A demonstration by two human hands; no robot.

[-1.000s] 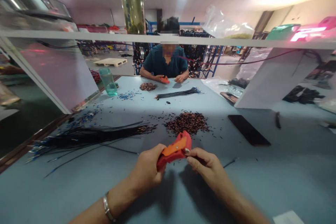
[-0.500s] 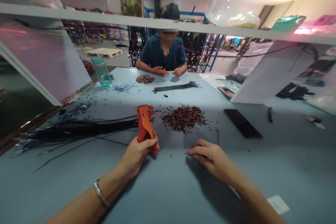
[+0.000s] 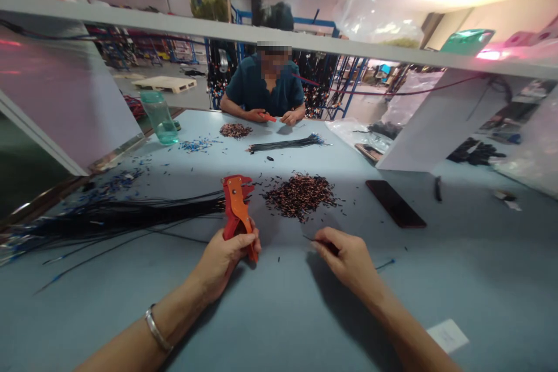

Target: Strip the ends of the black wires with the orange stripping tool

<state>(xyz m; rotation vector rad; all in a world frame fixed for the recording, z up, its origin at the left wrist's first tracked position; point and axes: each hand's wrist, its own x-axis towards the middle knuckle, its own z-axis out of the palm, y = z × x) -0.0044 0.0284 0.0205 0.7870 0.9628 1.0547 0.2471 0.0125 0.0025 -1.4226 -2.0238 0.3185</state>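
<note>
L hand (image 3: pixel 227 256) clamped round red wire stripper (image 3: pixel 236 204), head up, prob. for quick use; R hand (image 3: pixel 345 257) fingers pinched together on black wire (image 3: pixel 308 238) above worktop (image 3: pixel 453 267).

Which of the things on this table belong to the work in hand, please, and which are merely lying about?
In use: wire stripper in left hand; thin wire in right hand; black wire bundle; pile of wire scraps.
Lying about: dark phone; green bottle; paper slip.
</note>
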